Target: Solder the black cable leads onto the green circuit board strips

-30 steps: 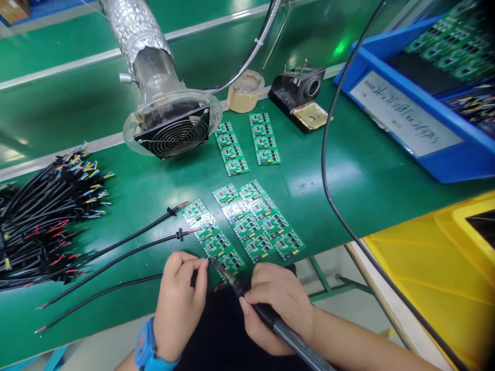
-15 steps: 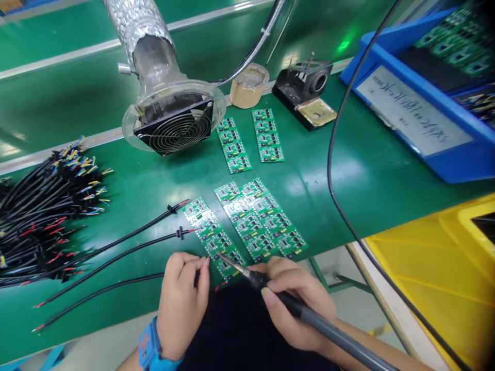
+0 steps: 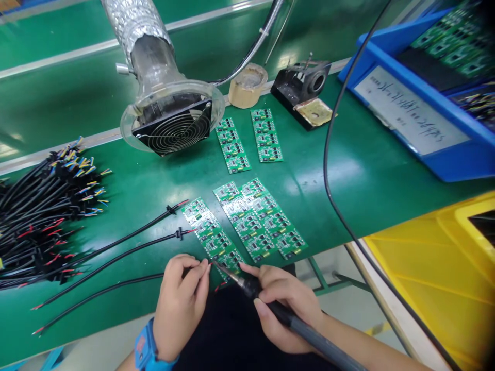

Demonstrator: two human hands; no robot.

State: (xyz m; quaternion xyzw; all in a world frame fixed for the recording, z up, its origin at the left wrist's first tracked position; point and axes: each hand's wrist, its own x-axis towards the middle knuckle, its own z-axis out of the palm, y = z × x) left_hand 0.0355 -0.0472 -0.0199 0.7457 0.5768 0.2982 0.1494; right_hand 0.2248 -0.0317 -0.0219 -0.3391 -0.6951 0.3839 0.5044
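Observation:
My left hand (image 3: 185, 301), with a blue watch on its wrist, pinches the end of a black cable (image 3: 131, 282) at the left edge of a green circuit board strip (image 3: 212, 234). In my right hand (image 3: 288, 304) is a soldering iron (image 3: 278, 312), gripped like a pen. Its tip touches or hovers just over the strip's lower left edge, close to my left fingertips; contact is too small to tell. Two other black cables (image 3: 143, 241) reach the same strip with red wire ends. Two more board strips (image 3: 266, 221) lie side by side on the right.
A fume extractor fan (image 3: 178, 129) hangs over the green bench. Behind the boards stand a tape roll (image 3: 247, 87) and an iron stand (image 3: 303, 93). Bundled cables (image 3: 50, 206) lie left; a blue bin (image 3: 410, 113) and yellow bin (image 3: 436, 268) stand right. A black cord (image 3: 328, 170) crosses the right side.
The soldering iron's tip has moved slightly left and down along the board strip, towards my left fingertips. My right hand has shifted left with it. The left hand stays nearly in place.

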